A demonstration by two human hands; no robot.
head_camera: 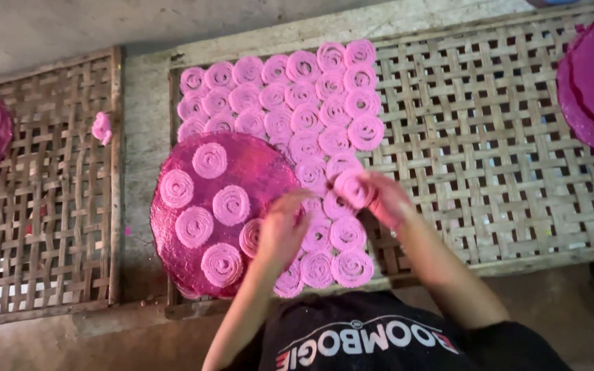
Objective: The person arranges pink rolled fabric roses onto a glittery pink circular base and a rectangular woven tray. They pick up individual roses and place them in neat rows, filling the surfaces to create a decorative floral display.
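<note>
Pink spirals are lying on the woven tray (rows touching); right hand is pinching one spiral, left hand fingers spread.

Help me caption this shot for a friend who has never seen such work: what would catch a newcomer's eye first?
The bright pink spiral coils laid in tight rows on the woven bamboo rack at centre. Next, the round magenta tray at lower left of that rack, carrying a few more coils. Both hands meet beside it: the right hand holds a coil, the left hand rests near the tray's edge.
</note>
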